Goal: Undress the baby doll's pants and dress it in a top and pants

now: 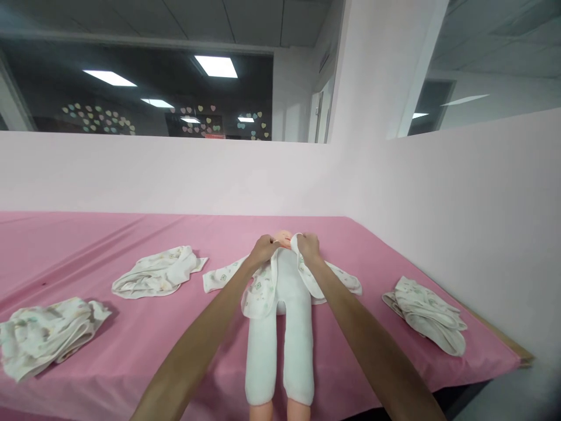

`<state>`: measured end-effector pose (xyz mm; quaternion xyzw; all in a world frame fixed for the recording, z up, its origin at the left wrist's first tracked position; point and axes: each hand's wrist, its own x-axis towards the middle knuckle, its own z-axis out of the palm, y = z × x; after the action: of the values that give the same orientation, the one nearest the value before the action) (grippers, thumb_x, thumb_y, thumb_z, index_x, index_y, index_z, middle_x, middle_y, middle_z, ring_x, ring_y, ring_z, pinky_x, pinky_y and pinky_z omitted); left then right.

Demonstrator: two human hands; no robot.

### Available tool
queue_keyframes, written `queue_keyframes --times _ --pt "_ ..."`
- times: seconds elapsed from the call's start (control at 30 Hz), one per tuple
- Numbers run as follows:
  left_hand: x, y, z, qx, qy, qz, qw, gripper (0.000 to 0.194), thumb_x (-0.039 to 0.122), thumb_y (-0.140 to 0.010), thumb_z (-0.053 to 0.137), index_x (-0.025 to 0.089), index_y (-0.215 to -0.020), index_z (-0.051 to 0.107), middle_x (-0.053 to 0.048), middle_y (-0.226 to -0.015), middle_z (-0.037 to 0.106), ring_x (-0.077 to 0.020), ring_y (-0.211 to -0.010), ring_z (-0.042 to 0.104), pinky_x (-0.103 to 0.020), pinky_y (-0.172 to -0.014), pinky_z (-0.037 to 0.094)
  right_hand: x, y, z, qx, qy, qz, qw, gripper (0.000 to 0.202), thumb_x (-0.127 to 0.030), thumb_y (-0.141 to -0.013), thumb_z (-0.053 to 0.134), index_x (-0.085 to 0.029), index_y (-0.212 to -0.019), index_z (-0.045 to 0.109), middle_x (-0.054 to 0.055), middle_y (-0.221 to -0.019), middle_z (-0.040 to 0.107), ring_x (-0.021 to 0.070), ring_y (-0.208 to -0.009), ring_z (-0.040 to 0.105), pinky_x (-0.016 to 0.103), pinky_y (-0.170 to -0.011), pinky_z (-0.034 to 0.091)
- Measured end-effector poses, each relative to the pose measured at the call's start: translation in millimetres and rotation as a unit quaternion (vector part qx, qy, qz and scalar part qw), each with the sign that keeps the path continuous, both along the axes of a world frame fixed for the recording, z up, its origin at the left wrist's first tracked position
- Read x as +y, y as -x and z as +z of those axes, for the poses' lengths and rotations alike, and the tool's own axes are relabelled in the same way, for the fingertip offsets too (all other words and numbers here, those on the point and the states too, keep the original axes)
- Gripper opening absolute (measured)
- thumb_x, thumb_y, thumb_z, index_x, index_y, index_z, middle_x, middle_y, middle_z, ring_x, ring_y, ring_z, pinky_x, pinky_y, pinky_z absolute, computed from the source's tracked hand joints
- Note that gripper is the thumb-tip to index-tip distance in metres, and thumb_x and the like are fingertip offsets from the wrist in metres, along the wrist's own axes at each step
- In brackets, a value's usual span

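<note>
A baby doll [298, 327] with a white cloth body lies on its back, its head away from me and its feet at the near edge. Around its arms and sides is a white printed baby jacket [262, 290], spread apart at the front so the chest shows. My left hand [264, 248] is closed on the jacket's edge by the doll's neck. On the other side of the neck, my right hand [309, 245] grips the opposite front edge. Both sleeves stretch outward. The doll's head is mostly hidden behind my hands.
A pink sheet [175, 333] covers the table. Folded printed baby clothes [160, 272] lie on the left, with another bundle [50, 334] nearer me. A further folded garment [427, 316] lies at the right. White walls [175, 175] with windows stand behind and to the right.
</note>
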<state>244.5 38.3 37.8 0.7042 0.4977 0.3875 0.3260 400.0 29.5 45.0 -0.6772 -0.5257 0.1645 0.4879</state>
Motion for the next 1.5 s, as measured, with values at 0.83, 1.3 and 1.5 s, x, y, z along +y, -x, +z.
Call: queue_keyframes --times 0.83,1.3,1.5 --pt "-18 -1 -17.5 0.141 -0.098 0.135 0.976 0.014 0.028 -0.083 0.044 0.018 -0.083 0.053 -0.002 -0.087 0.065 -0.015 -0.078 0.054 -0.026 -0.067 0.032 -38 21 -39.5 0.016 -0.124 0.09 0.988 0.032 -0.028 -0.085 0.042 -0.02 -0.096 0.071 0.003 -0.103 0.069 0.0194 -0.101 0.061 0.03 -0.091 0.042" --pt "-28 -8 -22.7 0.261 -0.24 0.127 0.926 0.03 0.036 -0.096 0.032 0.023 -0.09 0.058 0.0 -0.094 0.067 -0.0179 -0.086 0.057 -0.03 -0.067 0.026 -33 17 -38.1 0.123 -0.138 0.065 0.981 0.034 -0.041 -0.083 0.05 -0.015 -0.095 0.069 0.008 -0.103 0.068 0.0192 -0.093 0.06 0.028 -0.084 0.042" --pt "-28 -8 -21.8 0.294 -0.232 0.139 0.917 0.037 0.04 -0.099 0.026 0.02 -0.089 0.055 -0.002 -0.091 0.066 -0.0184 -0.083 0.058 -0.03 -0.065 0.026 -32 18 -35.7 0.116 -0.144 0.103 0.977 0.032 -0.038 -0.083 0.049 -0.015 -0.09 0.07 0.004 -0.096 0.069 0.0159 -0.09 0.058 0.024 -0.082 0.04"
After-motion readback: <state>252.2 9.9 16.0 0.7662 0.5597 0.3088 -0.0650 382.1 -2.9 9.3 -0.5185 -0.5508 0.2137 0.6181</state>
